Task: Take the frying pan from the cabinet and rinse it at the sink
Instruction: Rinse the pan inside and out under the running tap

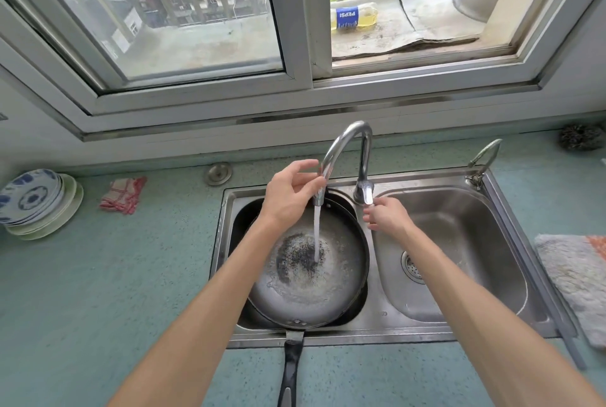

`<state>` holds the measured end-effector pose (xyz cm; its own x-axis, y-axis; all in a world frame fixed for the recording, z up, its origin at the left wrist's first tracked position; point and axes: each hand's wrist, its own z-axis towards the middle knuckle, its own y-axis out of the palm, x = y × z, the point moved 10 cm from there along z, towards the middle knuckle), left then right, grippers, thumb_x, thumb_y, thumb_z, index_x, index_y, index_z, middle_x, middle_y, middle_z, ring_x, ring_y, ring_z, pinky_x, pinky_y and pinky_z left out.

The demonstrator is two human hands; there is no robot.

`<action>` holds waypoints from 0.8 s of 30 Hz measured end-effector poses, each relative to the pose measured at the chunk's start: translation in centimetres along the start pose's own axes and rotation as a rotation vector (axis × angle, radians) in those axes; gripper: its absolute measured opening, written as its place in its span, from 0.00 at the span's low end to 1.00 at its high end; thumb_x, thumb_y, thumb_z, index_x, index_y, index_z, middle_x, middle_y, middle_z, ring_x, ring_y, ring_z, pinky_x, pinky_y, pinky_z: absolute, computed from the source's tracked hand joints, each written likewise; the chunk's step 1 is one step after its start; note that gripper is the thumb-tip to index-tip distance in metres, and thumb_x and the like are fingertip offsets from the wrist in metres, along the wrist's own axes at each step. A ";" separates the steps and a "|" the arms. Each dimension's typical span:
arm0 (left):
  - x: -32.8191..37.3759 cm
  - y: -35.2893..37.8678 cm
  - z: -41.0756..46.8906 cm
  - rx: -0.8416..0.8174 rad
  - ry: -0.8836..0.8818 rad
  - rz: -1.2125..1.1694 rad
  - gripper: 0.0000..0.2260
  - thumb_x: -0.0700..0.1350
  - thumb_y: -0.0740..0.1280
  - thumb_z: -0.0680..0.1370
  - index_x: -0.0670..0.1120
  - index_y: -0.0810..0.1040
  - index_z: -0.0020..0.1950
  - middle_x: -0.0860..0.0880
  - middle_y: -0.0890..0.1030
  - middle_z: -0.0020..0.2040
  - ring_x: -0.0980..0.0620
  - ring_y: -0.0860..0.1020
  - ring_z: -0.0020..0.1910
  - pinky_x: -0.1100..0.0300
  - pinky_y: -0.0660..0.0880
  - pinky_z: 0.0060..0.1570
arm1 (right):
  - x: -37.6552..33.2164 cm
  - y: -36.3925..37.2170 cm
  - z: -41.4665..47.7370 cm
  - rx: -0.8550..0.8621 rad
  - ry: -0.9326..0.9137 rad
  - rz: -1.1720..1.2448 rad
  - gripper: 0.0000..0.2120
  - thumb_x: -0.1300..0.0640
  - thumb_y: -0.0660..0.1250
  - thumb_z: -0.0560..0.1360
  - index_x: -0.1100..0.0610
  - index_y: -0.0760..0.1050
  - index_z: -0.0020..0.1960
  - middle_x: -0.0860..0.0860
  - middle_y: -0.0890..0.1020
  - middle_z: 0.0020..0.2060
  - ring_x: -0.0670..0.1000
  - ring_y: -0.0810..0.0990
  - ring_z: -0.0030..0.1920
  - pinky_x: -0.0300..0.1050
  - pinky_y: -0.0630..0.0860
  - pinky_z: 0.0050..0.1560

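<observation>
A dark frying pan [341, 278] lies in the left basin of the steel double sink [377, 334], its black handle [290, 370] sticking out over the front rim toward me. Water runs from the chrome tap's spout [331, 157] into the pan and pools on its bottom. My left hand [290, 196] holds the spout near its outlet, thumb and fingers around it. My right hand [387, 215] is at the tap's lever [365, 193], fingertips touching its underside.
A stack of plates [36, 203] and a red checked cloth [124, 195] lie on the green counter at the left. A second small tap [485, 157], a steel scourer [580, 137] and a grey mat [577, 278] are at the right. A bottle [354, 16] lies on the window ledge.
</observation>
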<state>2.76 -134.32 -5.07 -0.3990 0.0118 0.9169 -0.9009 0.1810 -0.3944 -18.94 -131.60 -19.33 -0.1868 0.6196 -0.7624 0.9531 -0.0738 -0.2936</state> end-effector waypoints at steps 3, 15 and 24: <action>-3.7 -2.7 -1.7 0.073 -0.094 -0.074 0.18 0.49 0.72 0.77 0.49 0.77 0.66 0.51 0.84 0.57 0.58 0.82 0.57 0.59 0.78 0.59 | 2.7 1.9 -1.0 -0.059 0.025 -0.044 0.21 0.68 0.60 0.78 0.68 0.67 0.71 0.60 0.79 0.49 0.51 0.78 0.37 0.46 0.78 0.36; -25.1 -7.8 -13.6 0.271 -0.648 0.077 0.24 0.44 0.68 0.79 0.44 0.68 0.74 0.41 0.78 0.63 0.45 0.77 0.58 0.54 0.72 0.60 | 13.2 14.9 -11.9 -0.461 0.111 -0.488 0.17 0.51 0.60 0.80 0.59 0.78 0.40 0.56 0.86 0.39 0.50 0.81 0.33 0.41 0.78 0.35; -31.0 -6.3 -12.7 0.205 -0.646 0.106 0.25 0.41 0.73 0.74 0.43 0.72 0.70 0.43 0.83 0.54 0.42 0.82 0.53 0.45 0.77 0.58 | 16.0 18.3 -16.4 -0.218 0.110 -0.569 0.17 0.43 0.65 0.75 0.54 0.69 0.35 0.52 0.77 0.33 0.54 0.75 0.37 0.47 0.68 0.38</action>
<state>22.99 -123.30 -30.21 -0.4516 -0.5811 0.6771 -0.8399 0.0208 -0.5424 -0.62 -110.20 -27.41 -0.6653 0.5931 -0.4534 0.7403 0.4458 -0.5032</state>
